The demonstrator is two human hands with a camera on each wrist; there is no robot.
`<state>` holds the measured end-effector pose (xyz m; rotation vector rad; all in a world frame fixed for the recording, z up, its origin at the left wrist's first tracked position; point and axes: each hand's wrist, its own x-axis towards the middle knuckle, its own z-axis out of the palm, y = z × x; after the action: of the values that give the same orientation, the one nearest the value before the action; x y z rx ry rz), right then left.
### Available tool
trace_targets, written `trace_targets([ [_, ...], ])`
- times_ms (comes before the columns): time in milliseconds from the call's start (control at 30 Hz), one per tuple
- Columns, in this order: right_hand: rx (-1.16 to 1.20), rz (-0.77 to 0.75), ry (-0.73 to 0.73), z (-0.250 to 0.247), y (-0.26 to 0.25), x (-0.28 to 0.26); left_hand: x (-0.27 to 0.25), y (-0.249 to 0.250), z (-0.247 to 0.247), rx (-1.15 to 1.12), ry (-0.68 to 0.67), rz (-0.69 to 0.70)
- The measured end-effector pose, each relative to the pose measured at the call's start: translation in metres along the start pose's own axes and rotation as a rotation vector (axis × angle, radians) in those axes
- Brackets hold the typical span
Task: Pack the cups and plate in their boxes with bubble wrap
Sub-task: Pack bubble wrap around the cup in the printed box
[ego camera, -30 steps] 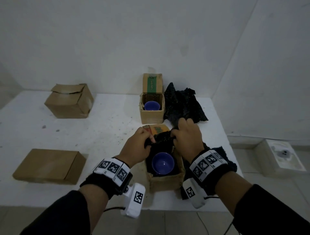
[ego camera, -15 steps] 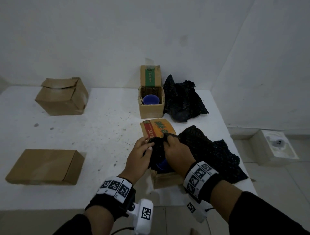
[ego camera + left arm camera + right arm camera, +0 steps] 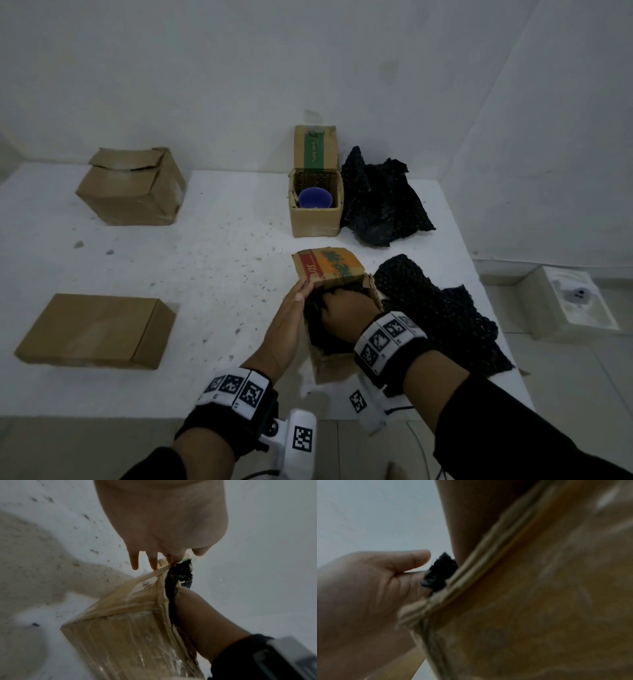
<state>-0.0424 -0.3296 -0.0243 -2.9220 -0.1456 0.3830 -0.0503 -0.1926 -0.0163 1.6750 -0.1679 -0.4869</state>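
Observation:
A small open cardboard box (image 3: 329, 363) stands near the table's front edge, its printed flap (image 3: 329, 267) tilted back. Black bubble wrap (image 3: 318, 329) fills its opening and hides the cup inside. My right hand (image 3: 337, 308) reaches down into the box with fingers curled into the wrap. My left hand (image 3: 294, 308) lies flat along the box's left wall, fingers straight. In the left wrist view the fingers (image 3: 134, 561) reach the box's (image 3: 128, 628) top edge beside the wrap (image 3: 180, 574). A second open box (image 3: 315, 222) farther back holds a bare blue cup (image 3: 314, 198).
One loose black wrap sheet (image 3: 442, 315) lies right of the near box, another (image 3: 380, 202) right of the far box. A closed box (image 3: 130, 192) sits at the back left and a flat box (image 3: 96, 329) at the front left. The table's edge is close on the right.
The blue cup in the near box is now covered by wrap. My right hand has pushed down into the box. My left hand let go of the wrap and flattened against the box's side.

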Motion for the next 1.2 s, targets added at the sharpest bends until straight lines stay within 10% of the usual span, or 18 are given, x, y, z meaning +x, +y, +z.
trace_targets([
  [167, -0.027, -0.210, 0.115, -0.007, 0.004, -0.011, -0.002, 0.006, -0.001, -0.072, -0.015, -0.048],
  [433, -0.192, -0.555, -0.144, -0.002, 0.005, -0.013, 0.003, 0.000, -0.006, -0.052, -0.048, -0.100],
  [600, -0.375, -0.335, -0.320, -0.007, -0.014, 0.004, 0.002, 0.003, -0.002, -0.057, -0.020, -0.115],
  [800, -0.077, -0.629, -0.116, -0.007, 0.001, -0.008, 0.000, 0.005, -0.001, -0.070, -0.001, -0.106],
  [1200, -0.040, -0.489, -0.219, -0.001, 0.000, -0.018, 0.000, -0.004, -0.005, -0.040, -0.015, -0.068],
])
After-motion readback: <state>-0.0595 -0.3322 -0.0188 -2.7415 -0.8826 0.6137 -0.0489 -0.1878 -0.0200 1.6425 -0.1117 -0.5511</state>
